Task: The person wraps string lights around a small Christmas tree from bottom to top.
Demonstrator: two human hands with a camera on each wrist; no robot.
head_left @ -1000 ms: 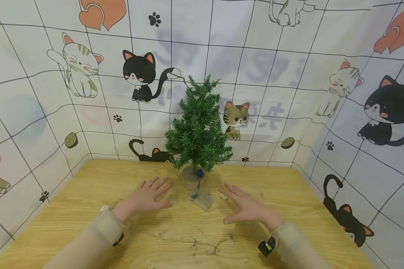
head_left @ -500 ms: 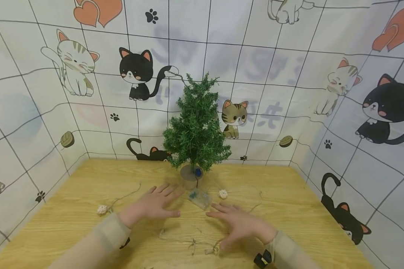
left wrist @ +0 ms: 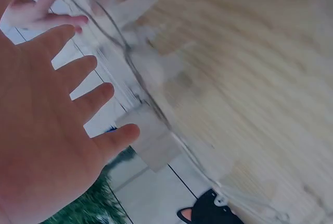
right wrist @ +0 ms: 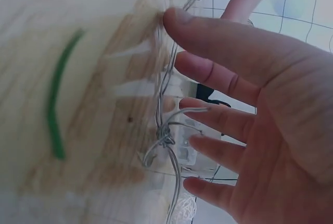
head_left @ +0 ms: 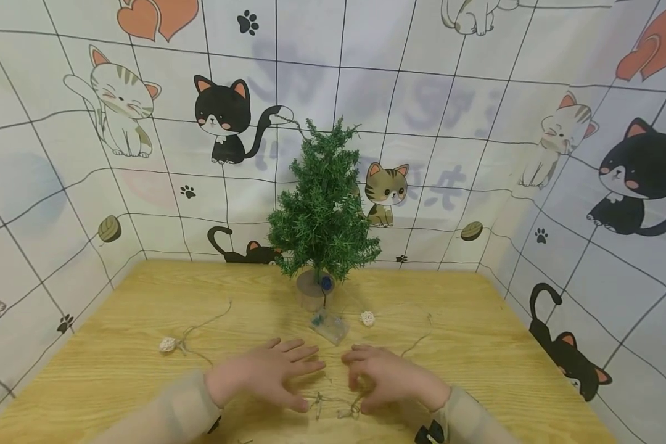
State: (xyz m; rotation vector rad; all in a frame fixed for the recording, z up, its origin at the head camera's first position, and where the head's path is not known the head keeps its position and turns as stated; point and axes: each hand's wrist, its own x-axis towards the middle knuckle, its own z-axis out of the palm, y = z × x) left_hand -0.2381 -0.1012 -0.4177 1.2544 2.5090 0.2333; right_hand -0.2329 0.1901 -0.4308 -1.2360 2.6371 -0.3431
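A thin knotted cord (head_left: 319, 401) lies along the front of the table. My left hand (head_left: 266, 373) hovers palm down at its left part, fingers spread and holding nothing. In the left wrist view, the cord (left wrist: 148, 94) runs past the fingertips. My right hand (head_left: 396, 376) is low over the cord's right part, fingers loosely bent. In the right wrist view, its thumb tip reaches the cord, and a knot with loose ends (right wrist: 165, 134) sits beside the fingers. White woven balls lie at the left (head_left: 168, 345) and behind the right hand (head_left: 367, 318).
A small artificial tree (head_left: 324, 203) in a round base (head_left: 311, 295) stands at the back, close to the cat-print cloth (head_left: 433, 111). In front of it lies a small clear box (head_left: 330, 327) with a dark wire. A green strip (right wrist: 54, 109) shows in the right wrist view.
Both hands have come down and back toward the front edge, closer together over the cord. My right fingers have bent from spread to loosely curled. Both white balls are now uncovered.
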